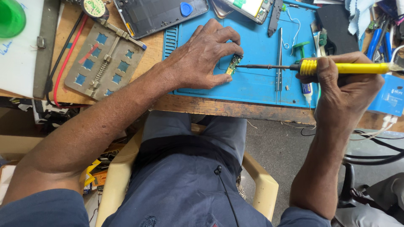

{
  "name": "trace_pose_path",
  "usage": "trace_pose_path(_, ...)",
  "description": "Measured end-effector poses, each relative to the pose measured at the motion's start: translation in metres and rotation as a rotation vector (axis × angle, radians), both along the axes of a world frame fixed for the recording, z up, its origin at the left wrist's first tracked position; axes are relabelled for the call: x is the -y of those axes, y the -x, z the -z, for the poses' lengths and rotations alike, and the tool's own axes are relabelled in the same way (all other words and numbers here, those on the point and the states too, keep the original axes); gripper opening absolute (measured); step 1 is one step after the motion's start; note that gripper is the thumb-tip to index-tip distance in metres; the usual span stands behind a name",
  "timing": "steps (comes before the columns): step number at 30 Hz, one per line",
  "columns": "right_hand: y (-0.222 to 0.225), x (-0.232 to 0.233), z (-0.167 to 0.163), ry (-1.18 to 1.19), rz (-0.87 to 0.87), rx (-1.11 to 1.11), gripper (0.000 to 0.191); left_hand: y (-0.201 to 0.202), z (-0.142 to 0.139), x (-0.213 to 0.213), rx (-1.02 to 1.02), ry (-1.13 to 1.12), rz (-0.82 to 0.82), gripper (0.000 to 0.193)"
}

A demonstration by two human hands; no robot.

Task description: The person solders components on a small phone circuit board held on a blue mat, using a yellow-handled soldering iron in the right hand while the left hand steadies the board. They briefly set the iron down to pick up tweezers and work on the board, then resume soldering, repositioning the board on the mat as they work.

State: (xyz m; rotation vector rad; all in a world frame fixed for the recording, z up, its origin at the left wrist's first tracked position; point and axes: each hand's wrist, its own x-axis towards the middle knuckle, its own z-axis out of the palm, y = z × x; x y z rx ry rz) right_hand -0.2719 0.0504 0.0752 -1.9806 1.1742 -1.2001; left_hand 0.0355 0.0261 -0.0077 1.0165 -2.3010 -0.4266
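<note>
**Soldering a small circuit board on a blue work mat**

Seen from above, a seated person leaned over a wooden bench (202,105) covered in part by a blue silicone mat (256,86). The left hand (202,56) lay spread on the mat, its fingertips pinning a small green circuit board (234,64) flat near the mat's middle. The right hand (341,80) was closed around the yellow handle of a soldering iron (336,67), held level, with its dark tip touching or just short of the board's right edge; contact was too fine to tell.

Tweezers (279,63) lay on the mat just right of the board, under the iron's shaft. A phone back frame (162,14) with a blue pick rested at the mat's upper left, and a metal board-holding jig (105,59) sat on the bare wood further left. A small tube (307,90) lay near the right hand.

The step in hand appeared to be soldering a joint on the board. The next move would seem to call for a steady tip, the board kept firmly pinned, and fingertips kept clear of the hot end.
</note>
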Motion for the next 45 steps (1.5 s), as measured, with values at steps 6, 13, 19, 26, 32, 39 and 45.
trace_pose_path(6,0.002,-0.002,0.000,-0.006,0.024,-0.022,0.021,0.000,0.000,-0.001,0.006,-0.013,-0.004,0.052)
trace_pose_path(13,0.001,-0.001,0.001,-0.065,0.011,0.062,0.018,-0.001,0.002,-0.001,0.002,0.016,-0.007,0.053)
trace_pose_path(19,-0.002,-0.001,-0.001,-0.069,-0.009,0.055,0.019,-0.001,0.003,-0.001,0.008,0.026,-0.013,0.053)
trace_pose_path(26,-0.003,-0.003,0.001,-0.066,0.004,0.058,0.021,-0.002,0.003,-0.002,0.000,-0.001,-0.009,0.052)
trace_pose_path(32,-0.006,-0.005,-0.003,-0.081,0.019,0.058,0.018,-0.002,0.003,-0.003,-0.010,0.034,-0.006,0.052)
trace_pose_path(39,-0.007,-0.005,-0.003,-0.075,0.012,0.071,0.020,-0.002,0.004,-0.003,-0.004,0.038,-0.007,0.051)
trace_pose_path(45,0.000,-0.005,0.002,-0.069,0.029,0.045,0.019,-0.003,0.003,-0.003,0.006,0.008,-0.006,0.052)
